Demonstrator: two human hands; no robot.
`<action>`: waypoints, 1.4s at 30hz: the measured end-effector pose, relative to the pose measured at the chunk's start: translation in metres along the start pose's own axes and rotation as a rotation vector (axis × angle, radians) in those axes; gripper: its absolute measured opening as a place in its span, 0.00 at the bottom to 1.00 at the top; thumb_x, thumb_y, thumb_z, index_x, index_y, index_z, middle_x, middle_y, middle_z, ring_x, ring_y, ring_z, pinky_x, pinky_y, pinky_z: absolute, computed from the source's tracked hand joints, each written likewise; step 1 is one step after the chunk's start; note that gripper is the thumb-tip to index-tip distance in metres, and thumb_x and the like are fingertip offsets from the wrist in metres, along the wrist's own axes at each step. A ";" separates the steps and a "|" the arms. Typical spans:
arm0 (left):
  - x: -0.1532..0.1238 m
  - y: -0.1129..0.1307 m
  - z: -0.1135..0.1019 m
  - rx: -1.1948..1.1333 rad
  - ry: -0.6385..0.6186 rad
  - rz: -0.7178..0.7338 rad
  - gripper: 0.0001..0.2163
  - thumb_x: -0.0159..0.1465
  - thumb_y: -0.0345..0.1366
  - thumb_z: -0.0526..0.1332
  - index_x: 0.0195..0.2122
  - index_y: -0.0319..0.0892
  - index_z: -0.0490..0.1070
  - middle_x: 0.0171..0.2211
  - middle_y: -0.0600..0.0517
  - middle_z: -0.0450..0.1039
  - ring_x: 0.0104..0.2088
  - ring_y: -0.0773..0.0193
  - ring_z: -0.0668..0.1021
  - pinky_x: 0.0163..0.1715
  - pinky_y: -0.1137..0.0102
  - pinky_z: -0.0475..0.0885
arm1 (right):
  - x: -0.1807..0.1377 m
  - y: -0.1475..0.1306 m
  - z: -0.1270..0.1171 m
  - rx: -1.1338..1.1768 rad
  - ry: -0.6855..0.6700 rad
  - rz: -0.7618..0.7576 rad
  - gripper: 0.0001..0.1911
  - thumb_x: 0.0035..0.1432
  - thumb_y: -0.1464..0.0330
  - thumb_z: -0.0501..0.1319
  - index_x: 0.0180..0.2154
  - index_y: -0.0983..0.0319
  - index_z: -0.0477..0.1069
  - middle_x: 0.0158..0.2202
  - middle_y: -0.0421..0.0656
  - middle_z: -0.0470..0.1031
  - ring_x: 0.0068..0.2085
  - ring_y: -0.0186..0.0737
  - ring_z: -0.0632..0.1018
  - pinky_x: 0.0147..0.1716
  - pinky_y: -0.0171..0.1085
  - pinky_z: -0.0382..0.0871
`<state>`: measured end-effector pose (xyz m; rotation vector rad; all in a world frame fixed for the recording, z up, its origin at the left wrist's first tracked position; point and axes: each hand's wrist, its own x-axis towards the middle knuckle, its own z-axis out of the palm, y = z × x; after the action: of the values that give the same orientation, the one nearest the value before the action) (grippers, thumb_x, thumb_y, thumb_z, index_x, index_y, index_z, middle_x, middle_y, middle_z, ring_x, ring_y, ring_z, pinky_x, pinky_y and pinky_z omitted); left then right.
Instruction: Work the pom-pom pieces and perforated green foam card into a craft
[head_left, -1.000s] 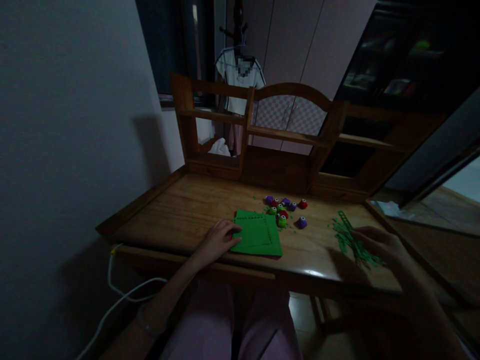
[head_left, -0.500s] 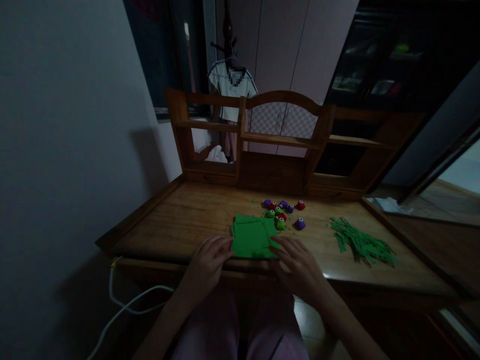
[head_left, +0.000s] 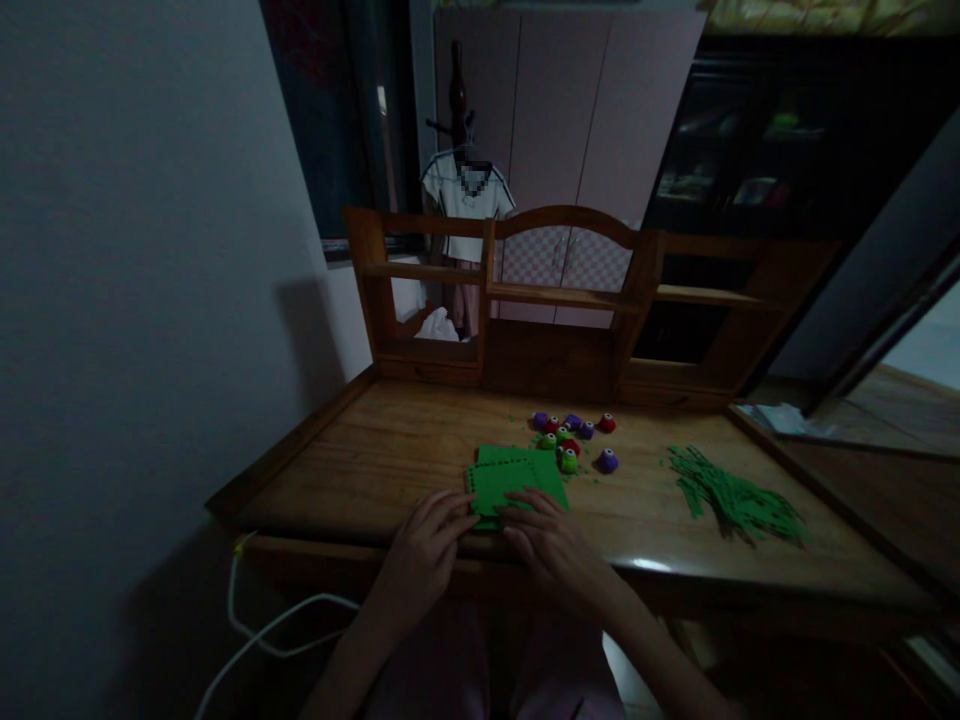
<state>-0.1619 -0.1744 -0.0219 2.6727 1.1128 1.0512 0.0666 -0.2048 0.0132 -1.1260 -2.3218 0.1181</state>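
A green sheet [head_left: 499, 481] with a row of small punched holes along its top and left edges lies near the table's front edge. It overlaps another green sheet [head_left: 551, 483], turned slightly differently, behind and to the right. My left hand [head_left: 429, 540] is closed at the lower left corner of the holed sheet, fingertips and thumb on its edge. Across the lower part of the same sheet rest the fingers of my right hand [head_left: 546, 535], stretched out and lying on it; its thumb is partly hidden. Both hands are close together.
Several small red, purple and green punches [head_left: 569, 461] stand behind the sheets, with tiny green bits scattered around. To the right lies a heap of green strips [head_left: 739, 497]. A wooden shelf unit [head_left: 570, 294] rises at the table's back. A white cable [head_left: 259, 640] hangs at the left.
My right hand has moved left, from the sheet's right side onto its lower middle. The holed sheet now sits lower and more offset from the one beneath. The view has tilted up slightly.
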 end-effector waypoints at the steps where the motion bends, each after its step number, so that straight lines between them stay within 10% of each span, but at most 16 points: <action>1: 0.001 -0.001 -0.002 -0.006 0.025 -0.018 0.20 0.64 0.24 0.51 0.54 0.49 0.66 0.55 0.52 0.65 0.58 0.61 0.63 0.58 0.58 0.62 | 0.001 0.000 -0.005 0.037 -0.009 0.005 0.17 0.67 0.68 0.47 0.49 0.60 0.71 0.48 0.44 0.74 0.57 0.42 0.66 0.59 0.46 0.58; 10: 0.032 -0.003 -0.001 -0.051 0.051 0.068 0.11 0.64 0.33 0.58 0.48 0.47 0.70 0.51 0.51 0.70 0.56 0.59 0.66 0.56 0.57 0.64 | -0.010 0.021 -0.036 0.281 0.121 0.072 0.20 0.68 0.69 0.44 0.49 0.55 0.73 0.48 0.41 0.75 0.57 0.42 0.66 0.54 0.48 0.64; 18: 0.050 0.014 0.016 0.268 0.023 0.087 0.09 0.63 0.27 0.55 0.42 0.41 0.71 0.47 0.46 0.70 0.54 0.54 0.67 0.57 0.55 0.60 | -0.008 0.036 -0.027 -0.023 0.244 0.059 0.14 0.59 0.69 0.59 0.49 0.57 0.70 0.60 0.46 0.61 0.60 0.47 0.63 0.57 0.51 0.60; 25: 0.052 0.034 0.032 0.352 -0.148 0.053 0.08 0.60 0.24 0.55 0.39 0.39 0.68 0.41 0.45 0.68 0.46 0.53 0.70 0.48 0.57 0.67 | -0.006 0.040 -0.008 -0.108 0.109 0.067 0.19 0.58 0.74 0.60 0.51 0.58 0.66 0.51 0.48 0.67 0.52 0.45 0.69 0.50 0.46 0.66; 42: 0.058 0.008 0.034 -0.292 -0.223 -0.094 0.09 0.65 0.41 0.55 0.36 0.44 0.73 0.37 0.51 0.69 0.39 0.64 0.73 0.40 0.71 0.67 | -0.009 0.067 -0.015 0.328 0.038 0.188 0.05 0.58 0.66 0.62 0.33 0.61 0.74 0.35 0.42 0.73 0.39 0.39 0.74 0.39 0.37 0.67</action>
<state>-0.1068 -0.1359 -0.0129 2.4114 0.9508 0.8056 0.1257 -0.1705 0.0011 -1.1607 -2.0634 0.5224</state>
